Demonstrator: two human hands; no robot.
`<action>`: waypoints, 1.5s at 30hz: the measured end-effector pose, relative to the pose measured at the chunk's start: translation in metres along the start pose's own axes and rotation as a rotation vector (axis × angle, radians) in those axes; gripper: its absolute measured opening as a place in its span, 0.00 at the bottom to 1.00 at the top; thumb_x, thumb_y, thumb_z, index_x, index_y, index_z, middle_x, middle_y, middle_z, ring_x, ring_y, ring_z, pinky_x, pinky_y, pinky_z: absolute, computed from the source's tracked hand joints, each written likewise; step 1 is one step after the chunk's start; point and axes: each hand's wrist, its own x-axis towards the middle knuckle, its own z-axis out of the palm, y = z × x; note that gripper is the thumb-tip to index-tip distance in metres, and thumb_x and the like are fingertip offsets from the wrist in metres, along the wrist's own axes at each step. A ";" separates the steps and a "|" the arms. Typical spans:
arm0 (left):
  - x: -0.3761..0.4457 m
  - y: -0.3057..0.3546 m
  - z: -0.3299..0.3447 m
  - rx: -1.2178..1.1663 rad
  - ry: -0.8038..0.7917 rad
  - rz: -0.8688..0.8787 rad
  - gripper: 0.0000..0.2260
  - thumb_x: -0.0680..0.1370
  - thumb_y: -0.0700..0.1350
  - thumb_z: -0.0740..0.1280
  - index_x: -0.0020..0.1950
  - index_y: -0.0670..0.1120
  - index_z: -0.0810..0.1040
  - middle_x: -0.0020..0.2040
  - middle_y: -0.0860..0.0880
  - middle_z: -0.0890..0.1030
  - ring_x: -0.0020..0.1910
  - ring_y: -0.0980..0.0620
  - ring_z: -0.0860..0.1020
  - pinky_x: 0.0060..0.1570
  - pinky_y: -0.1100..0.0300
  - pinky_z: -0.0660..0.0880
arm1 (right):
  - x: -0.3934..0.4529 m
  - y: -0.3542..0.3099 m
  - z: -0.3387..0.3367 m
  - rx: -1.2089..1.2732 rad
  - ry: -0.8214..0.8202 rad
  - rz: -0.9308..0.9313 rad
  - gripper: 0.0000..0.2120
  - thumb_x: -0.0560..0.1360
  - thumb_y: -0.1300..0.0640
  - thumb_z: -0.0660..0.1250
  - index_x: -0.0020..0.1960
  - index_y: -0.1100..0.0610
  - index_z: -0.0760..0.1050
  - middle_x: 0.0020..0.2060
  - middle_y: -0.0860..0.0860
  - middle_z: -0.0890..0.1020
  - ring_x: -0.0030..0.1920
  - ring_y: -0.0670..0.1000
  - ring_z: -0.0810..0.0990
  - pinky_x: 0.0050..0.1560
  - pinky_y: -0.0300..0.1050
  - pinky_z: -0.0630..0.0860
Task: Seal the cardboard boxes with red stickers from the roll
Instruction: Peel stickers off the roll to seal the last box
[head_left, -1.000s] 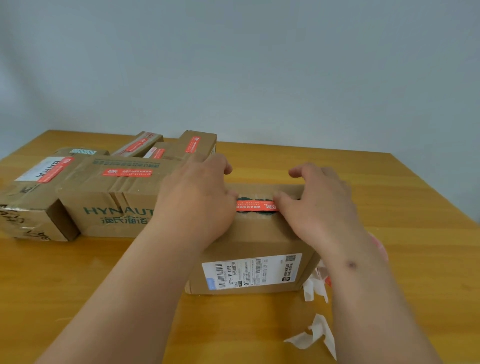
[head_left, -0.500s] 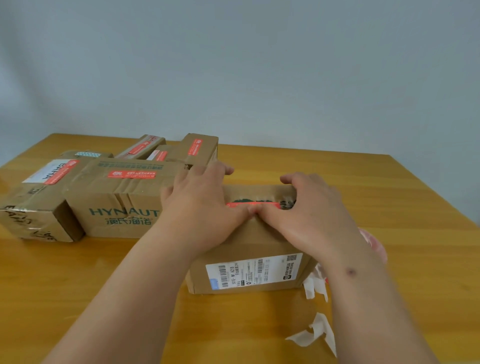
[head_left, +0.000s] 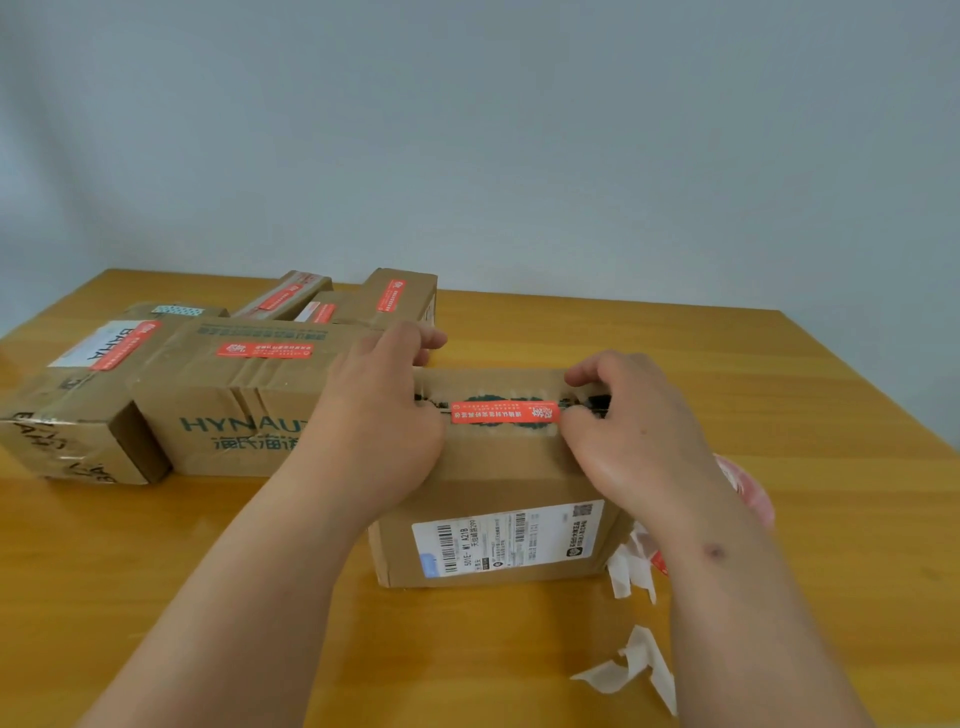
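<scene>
On box top, centre: red sticker (head_left: 505, 414) along the seam of the cardboard box (head_left: 498, 499)
Left hand (head_left: 384, 415): fingers relaxed, resting on box's left end
Right hand (head_left: 631, 426): fingertips pressing sticker's right end
Roll (head_left: 748, 493): right of box, mostly hidden
Sealed boxes (head_left: 228, 395): left on worktop (head_left: 156, 571)

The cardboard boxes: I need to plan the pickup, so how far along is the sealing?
Done: the boxes at the left rear each carry a red sticker, such as the HYNAUT box. In hand: the front box has a red sticker across its top seam, with the left hand and right hand on its ends. Left: none visibly unsealed; the sticker roll sits mostly hidden behind the right wrist.
</scene>
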 end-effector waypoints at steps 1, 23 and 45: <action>0.001 0.001 0.002 0.002 0.008 0.004 0.25 0.73 0.34 0.62 0.66 0.56 0.70 0.58 0.54 0.73 0.60 0.51 0.70 0.62 0.53 0.69 | 0.001 -0.001 0.001 0.003 0.008 0.000 0.12 0.75 0.55 0.61 0.57 0.45 0.71 0.53 0.41 0.70 0.58 0.49 0.72 0.52 0.44 0.71; 0.000 -0.005 -0.004 -0.083 -0.024 -0.023 0.23 0.75 0.35 0.61 0.67 0.55 0.70 0.59 0.57 0.74 0.59 0.58 0.71 0.54 0.65 0.64 | -0.001 0.002 -0.008 -0.011 0.009 0.022 0.14 0.76 0.49 0.61 0.61 0.45 0.70 0.58 0.42 0.71 0.51 0.44 0.70 0.48 0.43 0.68; -0.043 -0.008 -0.019 -0.011 -0.086 -0.031 0.25 0.68 0.59 0.74 0.62 0.59 0.71 0.62 0.61 0.60 0.51 0.61 0.71 0.50 0.66 0.68 | 0.003 0.008 0.001 0.157 -0.050 -0.139 0.36 0.70 0.55 0.74 0.72 0.43 0.61 0.76 0.43 0.52 0.75 0.48 0.53 0.74 0.48 0.55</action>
